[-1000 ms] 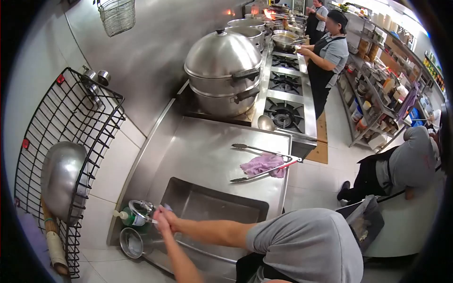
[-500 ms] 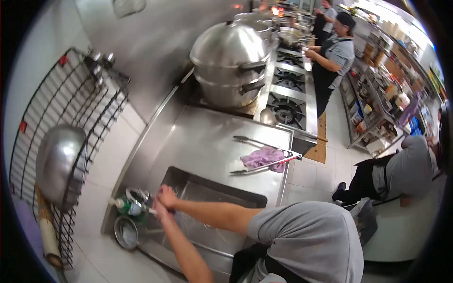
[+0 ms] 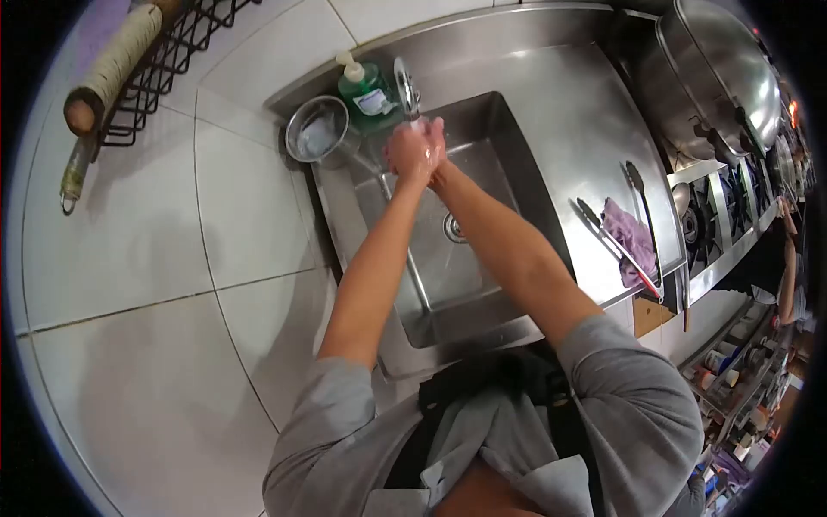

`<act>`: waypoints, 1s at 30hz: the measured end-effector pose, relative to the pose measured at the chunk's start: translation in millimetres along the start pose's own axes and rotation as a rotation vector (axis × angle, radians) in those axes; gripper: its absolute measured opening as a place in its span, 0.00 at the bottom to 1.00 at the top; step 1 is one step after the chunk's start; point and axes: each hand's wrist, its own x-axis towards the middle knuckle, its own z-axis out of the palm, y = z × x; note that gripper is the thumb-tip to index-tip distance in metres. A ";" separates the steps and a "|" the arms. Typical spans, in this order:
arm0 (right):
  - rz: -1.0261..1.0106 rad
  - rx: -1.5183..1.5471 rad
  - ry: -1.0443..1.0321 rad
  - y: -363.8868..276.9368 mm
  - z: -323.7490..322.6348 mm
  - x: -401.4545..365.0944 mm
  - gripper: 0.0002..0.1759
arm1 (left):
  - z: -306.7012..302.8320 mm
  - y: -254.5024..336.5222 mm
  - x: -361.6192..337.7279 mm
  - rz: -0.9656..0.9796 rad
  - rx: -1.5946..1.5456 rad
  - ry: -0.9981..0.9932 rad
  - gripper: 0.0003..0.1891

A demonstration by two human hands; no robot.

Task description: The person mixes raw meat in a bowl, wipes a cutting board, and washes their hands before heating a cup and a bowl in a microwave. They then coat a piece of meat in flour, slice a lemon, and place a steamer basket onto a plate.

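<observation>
**Left hand pressed against right hand just below the tap**

The two hands clasp each other, fingers bent and skin wet and shiny; how far each one is open I cannot tell, and I see nothing else in their hold. They are over the upper-left part of the steel sink. Taking the hands as the clock's centre, the tap stands at 12, very near them, and the drain lies at 5. A green pump bottle stands at 11, with a metal bowl just beside it, between 9 and 10 (something whitish is inside it). Out at 4, on the steel counter, a purple cloth lies between the spread arms of the tongs. Farther out, a big pot sits between 2 and 3, and a black wire rack is at 10.
</observation>
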 end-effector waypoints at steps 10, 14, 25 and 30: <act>0.206 -1.022 0.669 -8.7 -6.2 -42.9 0.20 | 54.3 -72.7 4.9 -0.281 -0.147 0.167 0.10; 0.238 -2.347 0.514 -10.3 2.0 -47.6 0.23 | 49.1 -102.5 -3.9 -0.286 -0.144 0.174 0.09; -0.121 -2.204 0.534 -4.6 -13.5 3.7 0.20 | -24.9 -44.4 -14.3 -0.267 -0.995 -0.671 0.25; -0.433 -1.185 0.829 -48.9 129.2 -70.3 0.02 | 116.1 -127.0 11.4 -0.036 -0.982 -0.589 0.25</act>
